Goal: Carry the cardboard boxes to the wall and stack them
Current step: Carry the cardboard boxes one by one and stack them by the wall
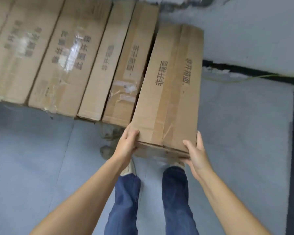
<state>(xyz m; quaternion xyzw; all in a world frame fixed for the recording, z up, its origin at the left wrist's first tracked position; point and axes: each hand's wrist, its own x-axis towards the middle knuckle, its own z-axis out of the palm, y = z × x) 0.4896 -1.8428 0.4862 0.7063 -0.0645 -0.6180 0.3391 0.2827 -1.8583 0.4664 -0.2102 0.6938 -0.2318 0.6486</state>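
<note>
Left hand: the left hand [128, 143] grips the near left corner of the long cardboard box [170, 92], thumb on top, fingers curled round the edge.
Right hand: the right hand [194, 154] clasps the near right corner, thumb on the box's top face, fingers wrapped along its side.
Box: it runs away from the person, just right of the row of boxes [61, 56], touching the nearest one.
Floor: grey-blue floor [41, 158], a black strip [251, 72] at far right.
Feet: blue jeans [175, 200] and shoes below the box's near end.
</note>
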